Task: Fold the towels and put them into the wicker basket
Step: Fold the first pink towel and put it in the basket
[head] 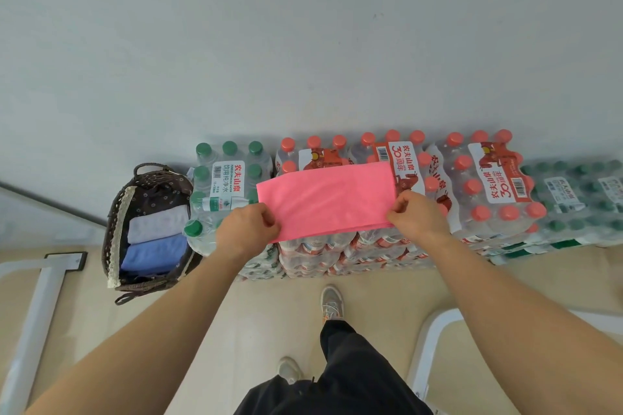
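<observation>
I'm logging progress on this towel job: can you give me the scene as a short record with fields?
work surface: bottle packs, shrink-wrapped
pink towel: folded, lying flat on the packs
left hand: pinches the towel's near left corner
right hand: pinches its near right corner
wicker basket: on the floor, left of the packs
in basket: white towel and blue towel, folded
left to do: pink towel not yet in basket

The pink towel is plain and bright. Left of it, the basket is dark brown wicker with a cream lace trim and a dark lining dotted with small white flowers. In it lie 1 pale lilac towel and 1 blue towel. Right of the pink towel, the bottle packs have red caps and red-and-white labels. The pack just left of it has green caps. Below it, the floor is beige.
</observation>
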`<state>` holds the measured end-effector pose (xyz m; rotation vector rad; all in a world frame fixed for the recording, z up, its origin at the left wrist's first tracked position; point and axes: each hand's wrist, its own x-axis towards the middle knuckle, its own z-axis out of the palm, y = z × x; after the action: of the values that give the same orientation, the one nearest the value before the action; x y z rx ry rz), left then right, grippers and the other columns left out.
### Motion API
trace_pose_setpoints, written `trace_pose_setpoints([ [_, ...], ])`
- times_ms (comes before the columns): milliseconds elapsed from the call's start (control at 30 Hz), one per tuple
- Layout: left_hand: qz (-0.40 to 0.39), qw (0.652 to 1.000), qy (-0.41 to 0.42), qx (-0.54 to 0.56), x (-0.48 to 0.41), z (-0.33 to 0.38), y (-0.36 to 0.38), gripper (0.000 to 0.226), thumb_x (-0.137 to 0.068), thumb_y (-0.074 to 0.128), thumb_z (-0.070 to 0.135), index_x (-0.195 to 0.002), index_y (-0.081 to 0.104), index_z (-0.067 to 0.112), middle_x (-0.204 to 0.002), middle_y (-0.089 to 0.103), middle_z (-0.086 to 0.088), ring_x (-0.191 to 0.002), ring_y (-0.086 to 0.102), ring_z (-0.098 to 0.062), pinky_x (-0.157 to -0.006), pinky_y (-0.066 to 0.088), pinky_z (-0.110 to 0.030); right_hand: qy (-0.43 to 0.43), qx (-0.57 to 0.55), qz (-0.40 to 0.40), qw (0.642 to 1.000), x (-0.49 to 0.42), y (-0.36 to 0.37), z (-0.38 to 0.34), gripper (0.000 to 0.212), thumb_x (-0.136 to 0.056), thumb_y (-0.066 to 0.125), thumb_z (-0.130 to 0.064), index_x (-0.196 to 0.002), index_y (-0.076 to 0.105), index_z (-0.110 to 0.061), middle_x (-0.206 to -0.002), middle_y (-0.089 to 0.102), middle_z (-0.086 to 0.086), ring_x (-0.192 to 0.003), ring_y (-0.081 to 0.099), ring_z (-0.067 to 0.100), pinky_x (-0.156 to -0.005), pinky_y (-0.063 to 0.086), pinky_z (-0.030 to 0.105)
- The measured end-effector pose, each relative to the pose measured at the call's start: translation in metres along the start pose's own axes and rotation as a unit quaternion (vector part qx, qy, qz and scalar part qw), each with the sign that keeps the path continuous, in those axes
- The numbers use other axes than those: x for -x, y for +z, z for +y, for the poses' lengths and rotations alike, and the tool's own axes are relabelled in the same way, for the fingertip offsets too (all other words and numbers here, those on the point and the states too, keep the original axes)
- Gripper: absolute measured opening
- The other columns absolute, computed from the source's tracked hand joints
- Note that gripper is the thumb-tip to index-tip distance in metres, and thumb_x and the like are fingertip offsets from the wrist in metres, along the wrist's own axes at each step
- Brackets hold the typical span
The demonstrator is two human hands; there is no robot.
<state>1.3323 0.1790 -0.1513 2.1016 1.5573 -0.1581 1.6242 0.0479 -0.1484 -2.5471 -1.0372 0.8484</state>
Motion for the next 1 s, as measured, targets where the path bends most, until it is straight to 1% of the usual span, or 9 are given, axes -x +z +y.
trace_pose_setpoints([
  [133, -0.03, 0.993, 0.023, -0.114, -0.006, 0.009, -0.013, 0.022, -0.077, 0.062, 0.05, -0.088, 0.064, 0.031, -0.085, 0.064, 0.005, -0.073, 0.063, -0.02, -0.066, 0.053, -0.031, -0.049, 0.12, 0.046, 0.99, -0.001, -0.006, -0.016, 0.01, -0.076, 0.067, -0.032, -0.08, 0.059, -0.027, -0.096, 0.054, -0.003, -0.086, 0.057, 0.021, -0.069, 0.051, 0.034],
  [200, 0.004, 0.988, 0.037, -0.152, -0.009, 0.023, -0.02, 0.027, -0.077, 0.057, 0.05, -0.089, 0.065, 0.027, -0.083, 0.063, 0.003, -0.073, 0.061, -0.022, -0.064, 0.047, -0.028, -0.086, 0.144, 0.066, 0.984, -0.003, -0.004, -0.031, 0.014, -0.078, 0.063, -0.031, -0.089, 0.06, -0.023, -0.103, 0.052, 0.002, -0.096, 0.053, 0.024, -0.078, 0.05, 0.037],
  [267, 0.069, 0.989, 0.059, -0.116, -0.013, 0.04, -0.019, 0.027, -0.081, 0.053, 0.043, -0.092, 0.064, 0.021, -0.09, 0.061, -0.001, -0.08, 0.059, -0.024, -0.065, 0.046, -0.031, -0.138, 0.157, 0.078, 0.975, -0.006, 0.002, -0.052, 0.024, -0.081, 0.06, -0.031, -0.103, 0.062, -0.02, -0.114, 0.052, 0.004, -0.108, 0.05, 0.027, -0.089, 0.046, 0.039],
  [400, 0.128, 0.979, 0.158, -0.037, -0.03, 0.063, 0.011, 0.041, -0.083, 0.055, 0.019, -0.123, 0.057, 0.013, -0.128, 0.053, -0.011, -0.118, 0.049, -0.033, -0.088, 0.048, -0.046, -0.222, 0.157, 0.035, 0.962, -0.015, 0.028, -0.091, 0.054, -0.089, 0.051, -0.03, -0.142, 0.045, -0.023, -0.147, 0.038, 0.005, -0.136, 0.034, 0.028, -0.11, 0.034, 0.045],
  [500, 0.126, 0.974, 0.183, -0.053, -0.04, 0.069, 0.038, 0.051, -0.093, 0.045, 0.023, -0.143, 0.044, 0.012, -0.152, 0.039, -0.013, -0.143, 0.031, -0.036, -0.11, 0.035, -0.051, -0.257, 0.186, 0.015, 0.948, -0.026, 0.053, -0.102, 0.06, -0.099, 0.036, -0.037, -0.156, 0.022, -0.02, -0.164, 0.013, 0.004, -0.15, 0.011, 0.026, -0.121, 0.015, 0.044],
  [600, 0.089, 0.979, 0.16, -0.089, -0.046, 0.071, 0.056, 0.057, -0.102, 0.03, 0.032, -0.155, 0.021, 0.013, -0.163, 0.016, -0.008, -0.151, 0.008, -0.031, -0.117, 0.02, -0.053, -0.242, 0.235, 0.009, 0.941, -0.036, 0.068, -0.084, 0.063, -0.102, 0.017, -0.046, -0.158, 0.007, -0.019, -0.166, 0.0, 0.004, -0.152, -0.001, 0.023, -0.123, 0.005, 0.044],
  [733, 0.068, 0.98, 0.152, -0.107, -0.053, 0.082, 0.063, 0.067, -0.103, 0.019, 0.052, -0.158, 0.005, 0.015, -0.165, -0.003, -0.003, -0.152, -0.006, -0.025, -0.12, 0.004, -0.051, -0.231, 0.277, 0.048, 0.932, -0.05, 0.062, -0.05, 0.068, -0.098, 0.007, -0.053, -0.158, 0.006, -0.02, -0.165, 0.006, 0.008, -0.152, 0.002, 0.025, -0.123, 0.002, 0.045],
  [900, 0.081, 0.977, 0.16, -0.118, -0.072, 0.103, 0.068, 0.074, -0.099, 0.014, 0.059, -0.157, 0.009, 0.014, -0.165, 0.002, -0.005, -0.152, -0.004, -0.023, -0.12, 0.004, -0.055, -0.218, 0.271, 0.071, 0.935, -0.068, 0.048, -0.04, 0.067, -0.098, 0.016, -0.049, -0.157, 0.02, -0.018, -0.164, 0.014, 0.011, -0.151, 0.01, 0.029, -0.122, 0.011, 0.05],
  [1000, 0.08, 0.974, 0.169, -0.126, -0.084, 0.116, 0.069, 0.075, -0.098, 0.014, 0.06, -0.158, 0.007, 0.014, -0.165, 0.002, -0.005, -0.152, -0.006, -0.022, -0.121, 0.003, -0.055, -0.203, 0.257, 0.075, 0.942, -0.081, 0.039, -0.032, 0.066, -0.098, 0.017, -0.048, -0.157, 0.017, -0.019, -0.164, 0.012, 0.011, -0.151, 0.01, 0.029, -0.122, 0.009, 0.049],
])
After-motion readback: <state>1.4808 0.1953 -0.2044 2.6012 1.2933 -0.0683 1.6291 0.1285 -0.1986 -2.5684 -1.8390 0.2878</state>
